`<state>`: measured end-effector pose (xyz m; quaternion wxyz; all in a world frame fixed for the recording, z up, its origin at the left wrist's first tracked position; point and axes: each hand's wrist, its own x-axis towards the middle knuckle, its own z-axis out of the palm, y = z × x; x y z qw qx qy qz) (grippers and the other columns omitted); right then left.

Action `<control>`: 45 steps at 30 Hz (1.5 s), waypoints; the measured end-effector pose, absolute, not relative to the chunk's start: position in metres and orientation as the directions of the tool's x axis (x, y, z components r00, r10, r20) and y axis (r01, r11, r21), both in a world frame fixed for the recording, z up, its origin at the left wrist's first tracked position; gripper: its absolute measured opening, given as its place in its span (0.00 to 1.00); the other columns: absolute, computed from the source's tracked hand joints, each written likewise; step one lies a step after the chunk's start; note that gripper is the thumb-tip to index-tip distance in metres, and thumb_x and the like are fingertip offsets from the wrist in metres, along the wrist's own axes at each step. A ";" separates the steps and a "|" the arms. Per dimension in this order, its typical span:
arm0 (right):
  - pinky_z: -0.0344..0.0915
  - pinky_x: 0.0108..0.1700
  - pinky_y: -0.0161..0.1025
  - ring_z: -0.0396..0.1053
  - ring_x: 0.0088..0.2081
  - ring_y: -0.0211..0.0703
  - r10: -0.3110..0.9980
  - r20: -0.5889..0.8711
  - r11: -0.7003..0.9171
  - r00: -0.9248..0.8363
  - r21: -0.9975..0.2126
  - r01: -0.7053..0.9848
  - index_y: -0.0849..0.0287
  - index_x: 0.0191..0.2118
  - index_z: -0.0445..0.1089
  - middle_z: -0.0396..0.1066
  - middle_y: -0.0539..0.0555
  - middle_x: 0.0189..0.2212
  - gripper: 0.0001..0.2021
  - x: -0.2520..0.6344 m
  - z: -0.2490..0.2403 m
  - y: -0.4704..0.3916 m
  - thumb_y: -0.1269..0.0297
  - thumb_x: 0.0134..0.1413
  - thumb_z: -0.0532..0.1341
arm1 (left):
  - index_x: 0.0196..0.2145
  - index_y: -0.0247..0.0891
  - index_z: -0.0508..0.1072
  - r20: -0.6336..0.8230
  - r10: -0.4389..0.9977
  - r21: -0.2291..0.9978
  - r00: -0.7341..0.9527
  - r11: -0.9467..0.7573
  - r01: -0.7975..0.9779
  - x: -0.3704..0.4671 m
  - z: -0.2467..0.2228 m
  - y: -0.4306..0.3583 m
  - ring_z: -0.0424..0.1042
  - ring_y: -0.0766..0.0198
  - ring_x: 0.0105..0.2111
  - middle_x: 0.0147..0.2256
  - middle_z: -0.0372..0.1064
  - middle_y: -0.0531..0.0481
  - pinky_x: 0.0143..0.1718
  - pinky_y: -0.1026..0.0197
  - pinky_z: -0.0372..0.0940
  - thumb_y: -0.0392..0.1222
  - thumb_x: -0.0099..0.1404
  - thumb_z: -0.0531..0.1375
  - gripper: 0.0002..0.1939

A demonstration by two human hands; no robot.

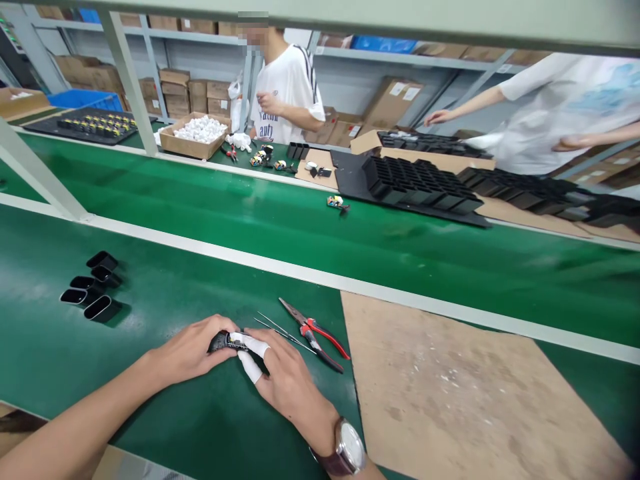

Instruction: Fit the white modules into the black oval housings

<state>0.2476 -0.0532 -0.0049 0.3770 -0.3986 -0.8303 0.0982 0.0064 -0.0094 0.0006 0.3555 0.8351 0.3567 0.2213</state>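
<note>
My left hand (pixel 200 347) is closed around a black housing (pixel 218 342) near the front of the green bench. White covers wrap the thumb and a finger of my right hand (pixel 283 373), which pinches a small circuit board (pixel 235 339) at the housing's open end. How deep the board sits inside is hidden by the fingers. Just right of my hands lie red-and-black pliers (pixel 313 333) and metal tweezers (pixel 285 332). Several empty black housings (pixel 103 308) stand to the left.
A brown board (pixel 470 393) covers the bench at right. Beyond a white rail (pixel 215 253), a green belt carries one circuit board (pixel 336 201). Across it are black trays (pixel 420 183), a carton of white pieces (pixel 193 150) and two people. A metal post (pixel 131 87) rises at left.
</note>
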 end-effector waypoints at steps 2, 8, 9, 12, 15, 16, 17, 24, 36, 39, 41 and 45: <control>0.79 0.49 0.52 0.78 0.49 0.52 0.759 0.530 0.641 -0.379 -0.504 0.578 0.57 0.59 0.66 0.77 0.61 0.49 0.16 0.248 -0.007 -0.054 0.72 0.68 0.60 | 0.53 0.46 0.67 0.120 0.753 0.754 0.647 -0.493 0.435 0.007 0.000 -0.010 0.79 0.54 0.51 0.53 0.76 0.46 0.53 0.51 0.74 0.44 0.76 0.60 0.11; 0.79 0.47 0.50 0.79 0.47 0.52 0.812 0.479 0.575 -0.333 -0.558 0.598 0.57 0.60 0.64 0.77 0.60 0.48 0.16 0.247 -0.012 -0.054 0.69 0.69 0.61 | 0.53 0.46 0.67 0.118 0.747 0.730 0.654 -0.512 0.453 0.006 0.001 -0.009 0.78 0.55 0.51 0.53 0.76 0.46 0.53 0.52 0.74 0.43 0.77 0.60 0.09; 0.78 0.48 0.50 0.78 0.48 0.51 0.794 0.493 0.600 -0.356 -0.546 0.584 0.57 0.59 0.65 0.77 0.60 0.48 0.15 0.247 -0.011 -0.054 0.70 0.70 0.60 | 0.53 0.46 0.67 0.136 0.737 0.722 0.662 -0.531 0.444 0.006 0.001 -0.009 0.78 0.55 0.52 0.53 0.76 0.46 0.53 0.52 0.74 0.43 0.77 0.60 0.10; 0.78 0.48 0.50 0.77 0.47 0.51 0.769 0.520 0.630 -0.373 -0.514 0.582 0.58 0.59 0.64 0.77 0.61 0.48 0.15 0.249 -0.007 -0.052 0.68 0.71 0.60 | 0.55 0.45 0.69 0.229 0.671 0.692 0.705 -0.622 0.367 0.007 0.001 -0.008 0.77 0.55 0.54 0.55 0.75 0.44 0.55 0.53 0.73 0.40 0.77 0.59 0.11; 0.76 0.49 0.51 0.76 0.48 0.52 0.761 0.553 0.614 -0.338 -0.448 0.650 0.59 0.60 0.64 0.76 0.61 0.49 0.14 0.254 -0.001 -0.049 0.68 0.72 0.57 | 0.53 0.44 0.73 0.294 0.686 0.732 0.665 -0.609 0.304 0.010 0.001 -0.007 0.77 0.55 0.52 0.55 0.75 0.42 0.55 0.53 0.73 0.39 0.76 0.60 0.10; 0.76 0.50 0.52 0.76 0.48 0.52 0.757 0.568 0.601 -0.324 -0.409 0.686 0.59 0.60 0.64 0.76 0.62 0.49 0.14 0.256 0.000 -0.048 0.69 0.73 0.57 | 0.52 0.43 0.75 0.281 0.741 0.790 0.609 -0.540 0.292 0.011 0.001 -0.006 0.78 0.56 0.49 0.52 0.76 0.43 0.53 0.53 0.74 0.40 0.76 0.61 0.09; 0.75 0.49 0.52 0.75 0.48 0.53 0.750 0.584 0.584 -0.312 -0.361 0.727 0.60 0.60 0.64 0.76 0.62 0.49 0.14 0.258 0.001 -0.046 0.69 0.73 0.56 | 0.50 0.42 0.76 0.237 0.809 0.863 0.539 -0.430 0.265 0.012 0.002 -0.004 0.79 0.57 0.45 0.48 0.78 0.44 0.49 0.54 0.76 0.43 0.75 0.63 0.08; 0.72 0.45 0.52 0.71 0.45 0.56 0.807 0.511 0.388 -0.296 -0.080 0.918 0.67 0.57 0.68 0.73 0.64 0.45 0.14 0.265 -0.008 -0.039 0.70 0.71 0.55 | 0.40 0.34 0.78 -0.295 0.927 0.909 0.233 0.347 -0.232 0.015 0.016 0.015 0.77 0.64 0.30 0.33 0.78 0.48 0.34 0.61 0.77 0.50 0.61 0.75 0.18; 0.67 0.46 0.50 0.66 0.43 0.56 0.868 0.394 0.337 -0.301 -0.026 0.941 0.70 0.57 0.69 0.71 0.61 0.42 0.25 0.267 -0.014 -0.041 0.82 0.51 0.61 | 0.35 0.31 0.81 -0.328 0.933 0.865 0.148 0.360 -0.348 0.015 0.018 0.018 0.77 0.66 0.28 0.30 0.77 0.48 0.31 0.66 0.77 0.47 0.55 0.79 0.19; 0.67 0.46 0.49 0.66 0.43 0.55 0.875 0.369 0.345 -0.313 -0.023 0.938 0.69 0.55 0.70 0.71 0.61 0.42 0.27 0.268 -0.012 -0.041 0.84 0.46 0.61 | 0.35 0.31 0.81 -0.318 0.936 0.873 0.149 0.350 -0.339 0.014 0.017 0.019 0.77 0.66 0.29 0.31 0.77 0.48 0.31 0.66 0.78 0.47 0.56 0.79 0.19; 0.67 0.45 0.49 0.66 0.42 0.55 0.875 0.362 0.352 -0.323 -0.015 0.936 0.68 0.52 0.71 0.71 0.60 0.42 0.24 0.268 -0.011 -0.041 0.84 0.47 0.61 | 0.35 0.31 0.80 -0.315 0.938 0.876 0.145 0.346 -0.336 0.014 0.017 0.019 0.78 0.65 0.29 0.32 0.78 0.48 0.32 0.65 0.79 0.47 0.56 0.79 0.19; 0.67 0.44 0.49 0.67 0.41 0.55 0.869 0.358 0.364 -0.341 0.001 0.931 0.66 0.49 0.71 0.71 0.59 0.41 0.19 0.268 -0.011 -0.041 0.85 0.51 0.60 | 0.36 0.32 0.80 -0.311 0.941 0.875 0.131 0.338 -0.347 0.013 0.017 0.020 0.78 0.64 0.30 0.32 0.78 0.49 0.33 0.63 0.80 0.46 0.56 0.79 0.18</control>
